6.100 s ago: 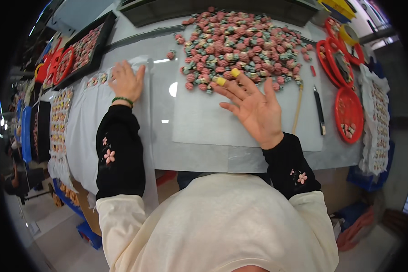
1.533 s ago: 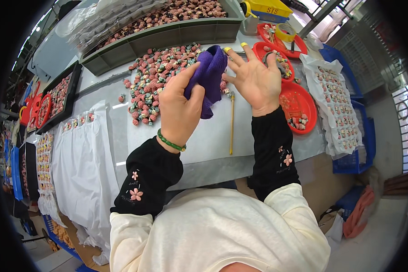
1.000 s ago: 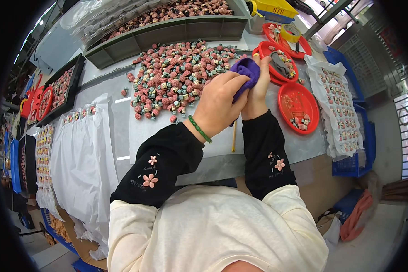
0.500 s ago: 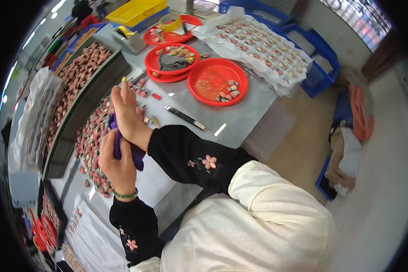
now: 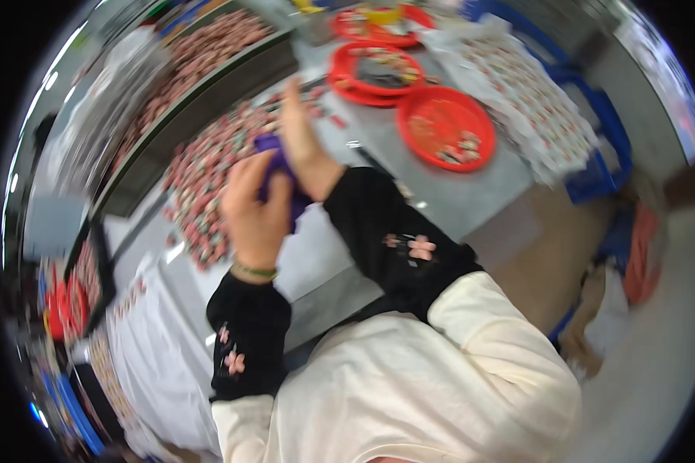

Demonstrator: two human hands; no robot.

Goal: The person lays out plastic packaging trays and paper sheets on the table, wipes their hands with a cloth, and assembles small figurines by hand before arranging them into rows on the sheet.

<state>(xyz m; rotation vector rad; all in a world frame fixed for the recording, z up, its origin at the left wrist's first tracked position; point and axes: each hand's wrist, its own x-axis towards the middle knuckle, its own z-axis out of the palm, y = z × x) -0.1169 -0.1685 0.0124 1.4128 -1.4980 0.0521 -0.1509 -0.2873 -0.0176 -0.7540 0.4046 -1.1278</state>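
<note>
My left hand (image 5: 255,208) and my right hand (image 5: 305,150) are pressed together over the grey table (image 5: 471,193), both gripping a crumpled purple cloth (image 5: 274,150). Only a small part of the cloth shows between my fingers. Right behind my hands lies a heap of small pink, red and green pieces (image 5: 208,177). The picture is tilted and blurred by motion. Both forearms wear black sleeves with pink flowers, and a green band circles my left wrist.
Three round red trays (image 5: 444,127) with a few pieces stand at the right. A long dark bin (image 5: 201,85) full of pieces runs along the back. White sheets with rows of pieces (image 5: 533,92) lie at the right and lower left. A dark pen (image 5: 371,158) lies near my right arm.
My head has swung, so the table now sits tilted and blurred. My hands stay together on the purple cloth, which was spread wide 1.5 s ago and is now bunched small.
</note>
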